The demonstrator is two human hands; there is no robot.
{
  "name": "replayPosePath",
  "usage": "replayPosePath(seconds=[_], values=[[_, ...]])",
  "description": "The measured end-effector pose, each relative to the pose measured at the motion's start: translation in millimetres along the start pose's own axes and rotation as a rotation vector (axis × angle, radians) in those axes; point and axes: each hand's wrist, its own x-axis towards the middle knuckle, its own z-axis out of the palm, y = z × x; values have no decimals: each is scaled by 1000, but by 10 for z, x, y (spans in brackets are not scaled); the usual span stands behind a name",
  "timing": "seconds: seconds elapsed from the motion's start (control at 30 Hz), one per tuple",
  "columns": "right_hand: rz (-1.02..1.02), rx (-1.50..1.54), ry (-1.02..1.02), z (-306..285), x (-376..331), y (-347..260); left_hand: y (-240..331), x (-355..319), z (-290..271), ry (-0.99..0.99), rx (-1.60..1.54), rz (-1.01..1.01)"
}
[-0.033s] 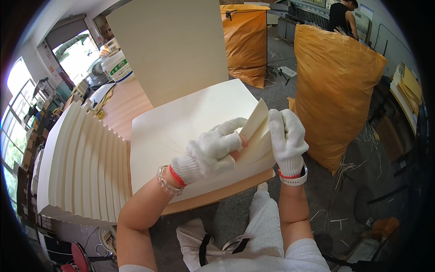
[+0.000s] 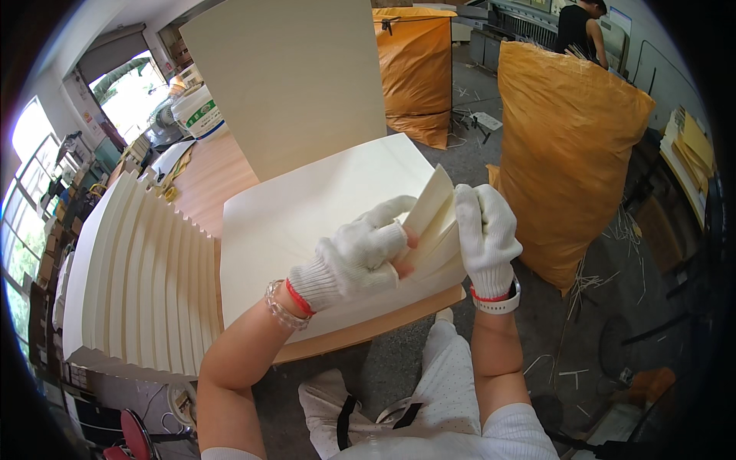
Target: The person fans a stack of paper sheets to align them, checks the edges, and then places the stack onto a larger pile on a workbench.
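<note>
A thick stack of cream paper sheets [image 2: 307, 207] lies on a wooden table [image 2: 205, 178] in front of me. Both my hands wear white knit gloves. My right hand [image 2: 484, 230] grips the stack's near right corner and bends several sheets [image 2: 431, 205] upward. My left hand [image 2: 360, 257] is closed on the same lifted sheets from the left, its fingers tucked into the fanned edges. A beaded bracelet and a red band sit on my left wrist, a white watch on my right.
Stepped, fanned stacks of the same paper [image 2: 138, 268] fill the table's left side. A large cream board [image 2: 291, 77] stands upright behind the stack. Two full orange sacks [image 2: 567, 146] [image 2: 418, 69] stand on the floor to the right. Another person [image 2: 579, 27] works far back.
</note>
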Motion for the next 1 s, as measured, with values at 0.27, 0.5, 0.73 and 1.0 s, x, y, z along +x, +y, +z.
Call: replayPosePath(seconds=[0.27, 0.5, 0.73, 1.0], values=[[9, 22, 13, -4, -19, 25, -111, 12, 63, 115, 5, 47], [15, 19, 15, 12, -10, 5, 103, 53, -98, -124, 23, -113], [265, 76, -37, -13, 1, -7, 57, 28, 16, 51, 155, -42], [160, 111, 24, 6, -1, -27, -19, 23, -51, -51, 100, 26]])
